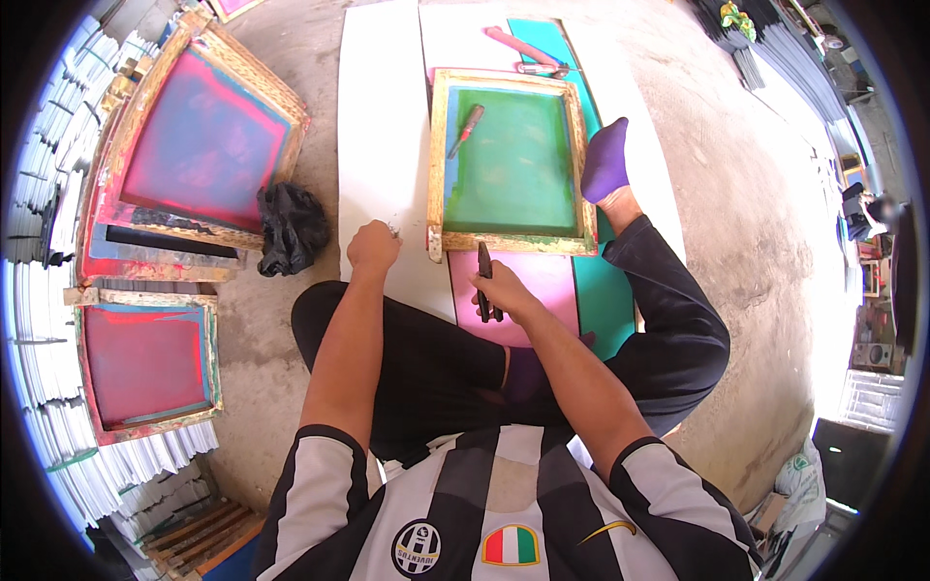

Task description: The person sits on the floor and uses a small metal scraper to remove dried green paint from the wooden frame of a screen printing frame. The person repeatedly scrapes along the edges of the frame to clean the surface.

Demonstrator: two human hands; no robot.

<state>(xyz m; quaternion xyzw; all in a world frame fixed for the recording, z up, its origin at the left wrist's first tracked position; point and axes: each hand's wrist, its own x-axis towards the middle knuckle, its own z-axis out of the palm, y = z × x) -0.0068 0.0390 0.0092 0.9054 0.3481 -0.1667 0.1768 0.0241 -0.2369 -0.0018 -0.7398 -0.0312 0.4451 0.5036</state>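
In front of me lies a wooden-framed printing screen [513, 184] with green and blue mesh. A screwdriver [467, 131] with a red and dark handle rests on its mesh. My right hand [506, 290] is closed around the dark handles of pliers [484, 257], their jaws pointing up near the frame's lower edge. Left of the frame, my left hand [373, 248] is closed over a white board [383, 116]. Small dark bits show at its fingertips, too small to name.
Beyond the frame lie a pink bar-shaped tool [523, 45] and a metal-ended tool [541, 69]. More printing screens [203, 136] lean at the left, beside a black plastic bag [291, 228]. My purple-socked foot [607, 163] touches the frame's right side. Stacked sheets [48, 373] line the left.
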